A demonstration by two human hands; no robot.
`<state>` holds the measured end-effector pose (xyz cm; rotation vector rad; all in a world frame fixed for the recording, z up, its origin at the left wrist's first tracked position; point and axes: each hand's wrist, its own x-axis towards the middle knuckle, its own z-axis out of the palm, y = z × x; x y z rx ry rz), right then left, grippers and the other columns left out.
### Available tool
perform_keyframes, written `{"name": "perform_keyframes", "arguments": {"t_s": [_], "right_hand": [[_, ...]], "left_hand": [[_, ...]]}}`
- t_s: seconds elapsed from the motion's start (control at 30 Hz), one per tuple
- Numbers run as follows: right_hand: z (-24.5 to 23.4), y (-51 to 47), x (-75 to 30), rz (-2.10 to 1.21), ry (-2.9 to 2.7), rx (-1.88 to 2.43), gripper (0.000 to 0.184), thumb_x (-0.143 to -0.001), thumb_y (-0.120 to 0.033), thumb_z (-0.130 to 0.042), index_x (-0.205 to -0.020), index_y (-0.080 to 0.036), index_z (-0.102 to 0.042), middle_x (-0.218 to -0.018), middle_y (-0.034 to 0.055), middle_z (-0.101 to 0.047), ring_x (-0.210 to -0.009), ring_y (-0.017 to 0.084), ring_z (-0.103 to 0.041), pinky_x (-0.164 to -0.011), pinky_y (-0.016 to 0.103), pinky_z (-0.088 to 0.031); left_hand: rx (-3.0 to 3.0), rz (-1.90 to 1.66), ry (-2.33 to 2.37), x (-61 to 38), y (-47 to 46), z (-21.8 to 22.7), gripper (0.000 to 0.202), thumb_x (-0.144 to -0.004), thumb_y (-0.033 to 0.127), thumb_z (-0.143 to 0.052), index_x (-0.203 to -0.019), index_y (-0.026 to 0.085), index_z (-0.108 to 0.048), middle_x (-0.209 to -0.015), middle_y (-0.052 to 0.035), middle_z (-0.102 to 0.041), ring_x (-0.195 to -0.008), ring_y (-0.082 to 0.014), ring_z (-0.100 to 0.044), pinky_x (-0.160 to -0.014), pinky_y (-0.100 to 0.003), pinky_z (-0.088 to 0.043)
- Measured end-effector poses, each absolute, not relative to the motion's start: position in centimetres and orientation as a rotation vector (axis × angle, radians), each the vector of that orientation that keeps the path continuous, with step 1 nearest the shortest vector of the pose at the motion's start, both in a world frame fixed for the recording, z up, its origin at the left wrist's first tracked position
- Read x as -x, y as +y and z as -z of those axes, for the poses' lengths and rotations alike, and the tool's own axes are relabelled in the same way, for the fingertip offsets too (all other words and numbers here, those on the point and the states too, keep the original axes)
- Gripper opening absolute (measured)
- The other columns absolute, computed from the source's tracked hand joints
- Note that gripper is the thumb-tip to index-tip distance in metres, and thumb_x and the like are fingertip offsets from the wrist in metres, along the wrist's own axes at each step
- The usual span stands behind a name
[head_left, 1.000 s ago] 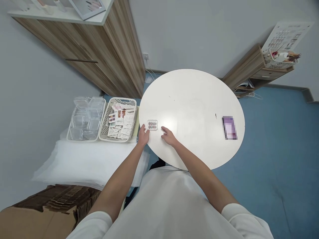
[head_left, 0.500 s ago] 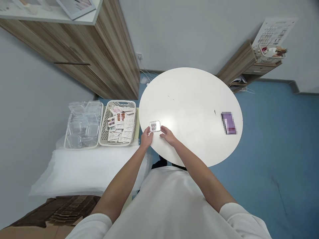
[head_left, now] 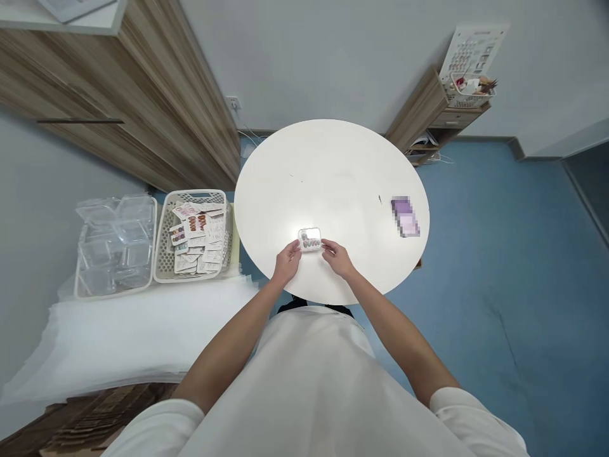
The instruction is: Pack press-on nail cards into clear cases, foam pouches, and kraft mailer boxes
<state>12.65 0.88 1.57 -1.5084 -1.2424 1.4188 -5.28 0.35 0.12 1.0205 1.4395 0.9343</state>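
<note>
A small clear plastic box [head_left: 310, 239] is between my hands, over the near part of the round white table [head_left: 354, 171]. Inside it shows a white area with a row of several small reddish-grey oval pieces along the near side. My left hand [head_left: 287, 261] grips the box's left edge between thumb and fingers. At the opposite edge, my right hand [head_left: 337, 258] pinches the right side with its fingertips. Whether the box rests on the tabletop or is slightly lifted, I cannot tell.
Left of the table stands a white basket [head_left: 159, 270] of printed cards [head_left: 212, 244]. Beside it, another basket [head_left: 151, 254] holds clear plastic boxes [head_left: 128, 228]. White sheets [head_left: 143, 330] lie in front. A blurred purple object [head_left: 405, 217] lies on the table's right.
My hands have carried the clear box rightward, farther in from the table's left edge. The box now lies turned, its row of oval pieces running along the near side. My view has shifted right.
</note>
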Motion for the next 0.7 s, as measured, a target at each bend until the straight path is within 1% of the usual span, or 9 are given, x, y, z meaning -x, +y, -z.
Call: {"name": "perform_keyframes", "arguments": {"t_s": [0.13, 0.3, 0.47, 0.7], "right_hand": [[-1.4, -1.4, -18.0, -1.282, -1.381, 1.591, 0.037, -0.07, -0.014, -0.047, -0.104, -0.022, -0.058, -0.109, 0.0035, -0.056, -0.098, 0.015, -0.054, -0.089, 0.034, -0.044], [-0.4, -3.2, -22.1, -1.152, -1.562, 1.666, 0.033, -0.071, -0.011, -0.045, -0.097, -0.023, -0.061, -0.103, 0.0043, -0.055, -0.096, 0.016, -0.053, -0.083, 0.033, -0.047], [0.3, -3.8, -23.6, -1.17, -1.673, 1.689, 0.033, -0.072, -0.01, -0.043, -0.098, -0.021, -0.06, -0.102, 0.0057, -0.055, -0.092, 0.016, -0.054, -0.082, 0.033, -0.047], [1.5, -3.8, -24.2, -1.175, -1.845, 1.636, 0.033, -0.073, -0.008, -0.042, -0.1, -0.02, -0.058, -0.1, 0.006, -0.055, -0.088, 0.015, -0.054, -0.08, 0.031, -0.046]], "left_hand": [[-1.064, -0.806, 1.357, 1.0, -1.4, 0.1, 0.042, -0.073, 0.02, -0.054, -0.114, 0.018, -0.054, -0.112, -0.0079, -0.059, -0.1, -0.019, -0.056, -0.09, -0.033, -0.042], [-1.276, -0.658, 1.384, -3.1, -2.9, 0.2, 0.041, -0.074, 0.017, -0.049, -0.114, 0.019, -0.054, -0.12, -0.0042, -0.055, -0.106, -0.0172, -0.053, -0.094, -0.032, -0.041], [-1.393, -0.585, 1.459, -4.8, -3.9, 0.7, 0.04, -0.073, 0.016, -0.047, -0.112, 0.019, -0.056, -0.123, -0.0032, -0.052, -0.11, -0.0175, -0.051, -0.095, -0.032, -0.04], [-1.488, -0.52, 1.596, -5.7, -4.9, 1.1, 0.039, -0.074, 0.017, -0.044, -0.111, 0.018, -0.055, -0.116, -0.004, -0.057, -0.104, -0.0177, -0.054, -0.091, -0.033, -0.043]]}}
